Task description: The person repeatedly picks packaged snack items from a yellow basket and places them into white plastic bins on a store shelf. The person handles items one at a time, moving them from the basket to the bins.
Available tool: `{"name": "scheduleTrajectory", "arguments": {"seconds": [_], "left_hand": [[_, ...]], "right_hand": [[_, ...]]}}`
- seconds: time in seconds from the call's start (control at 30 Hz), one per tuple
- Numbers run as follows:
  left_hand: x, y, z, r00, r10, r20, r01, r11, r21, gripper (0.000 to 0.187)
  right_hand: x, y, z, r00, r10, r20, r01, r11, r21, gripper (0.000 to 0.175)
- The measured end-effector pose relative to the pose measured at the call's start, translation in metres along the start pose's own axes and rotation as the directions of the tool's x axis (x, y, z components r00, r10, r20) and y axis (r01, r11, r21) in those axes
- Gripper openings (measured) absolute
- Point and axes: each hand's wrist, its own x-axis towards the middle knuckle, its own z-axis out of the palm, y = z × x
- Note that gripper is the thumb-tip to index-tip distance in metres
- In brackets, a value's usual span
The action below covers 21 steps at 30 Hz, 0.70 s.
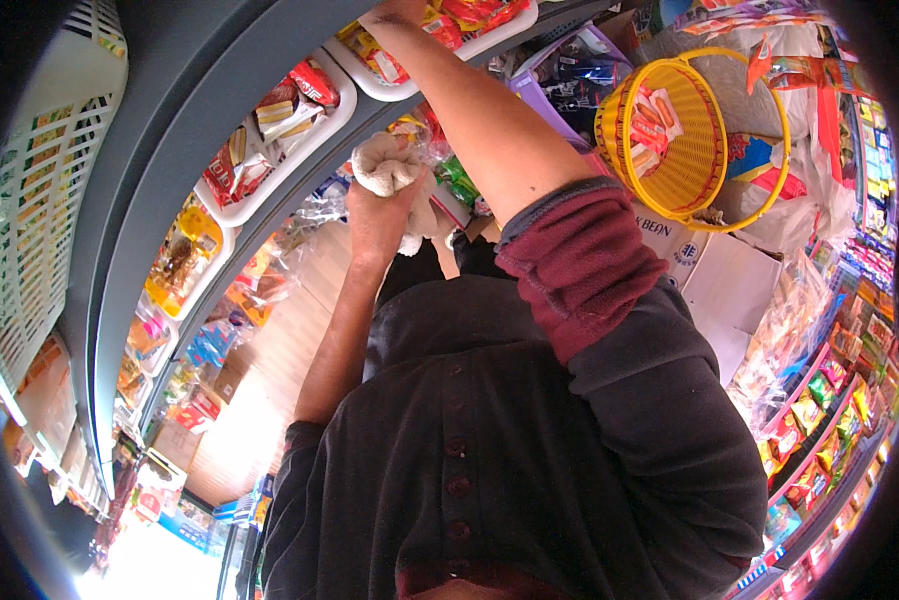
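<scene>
My left hand (380,221) is closed around a bunched cream cloth (384,166), just below the grey shelf edge. Part of the cloth hangs down behind the hand. My right forearm reaches up across the view, and my right hand (400,9) is cut off by the top edge, so its fingers are hidden. That hand is over or beside a white plastic tray (398,94) of red and yellow snack packets. Left of it on the shelf, another white tray (348,112) holds red-wrapped packets.
A grey shelf (186,82) curves along the left, with a white slatted basket (63,180) above. On the right are a yellow basket (689,142) with a few packets, a purple crate (528,94), a cardboard box (727,292) and racks of snack bags (809,409).
</scene>
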Motion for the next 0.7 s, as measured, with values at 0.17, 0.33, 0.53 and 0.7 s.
{"name": "scheduleTrajectory", "arguments": {"seconds": [0.17, 0.33, 0.53, 0.7], "left_hand": [[0.0, 0.001, 0.0, 1.0, 0.012, -0.003, -0.012, 1.0, -0.015, 0.035], [0.001, 0.0, 0.0, 1.0, -0.013, 0.012, 0.013, 1.0, 0.024, 0.033], [0.002, -0.002, 0.003, 0.999, -0.045, 0.011, 0.045, 0.998, 0.032, 0.037], [0.002, -0.004, 0.004, 1.0, -0.014, 0.011, 0.014, 1.0, 0.014, 0.038]], "right_hand": [[-0.002, 0.002, 0.0, 0.999, -0.038, 0.002, 0.038, 0.998, -0.041, 0.021], [-0.004, 0.006, -0.004, 0.997, -0.075, 0.0, 0.074, 0.994, -0.085, 0.022], [-0.005, 0.01, -0.008, 0.993, -0.122, 0.002, 0.121, 0.982, -0.142, 0.023], [-0.003, 0.017, -0.006, 0.977, -0.211, -0.004, 0.205, 0.955, -0.212, 0.025]]}}
